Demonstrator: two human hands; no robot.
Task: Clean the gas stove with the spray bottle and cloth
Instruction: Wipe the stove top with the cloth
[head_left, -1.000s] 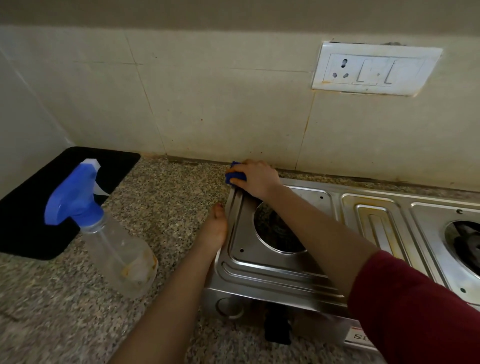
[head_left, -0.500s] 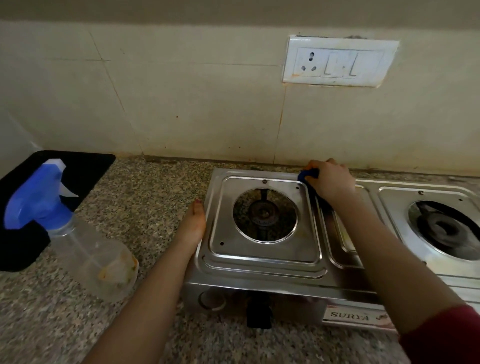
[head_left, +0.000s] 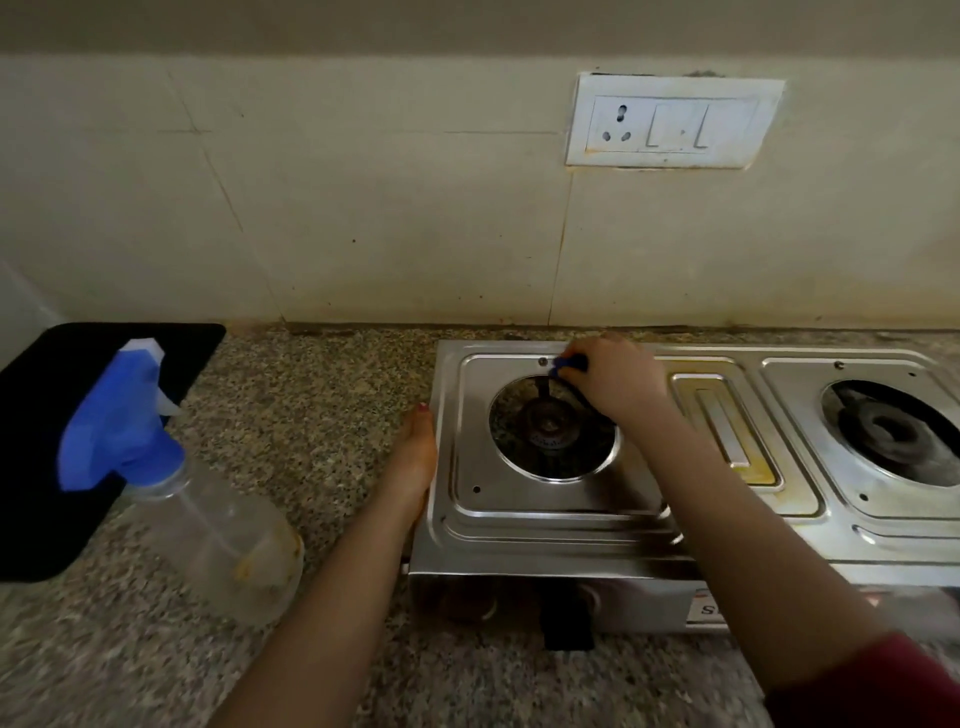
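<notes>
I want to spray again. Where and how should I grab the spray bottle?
Probably grip the spray bottle by the narrow neck under its blue trigger head, coming from the stove side with the left hand: it stands upright, that side unobstructed.

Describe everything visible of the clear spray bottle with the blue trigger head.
The clear plastic spray bottle stands on its base on the speckled granite counter, left of the steel gas stove and beside the black mat. Its blue trigger head carries a white nozzle tip and trigger. The see-through body looks nearly empty, with yellowish residue near the bottom. Neither the left hand nor the right hand touches it.
</notes>
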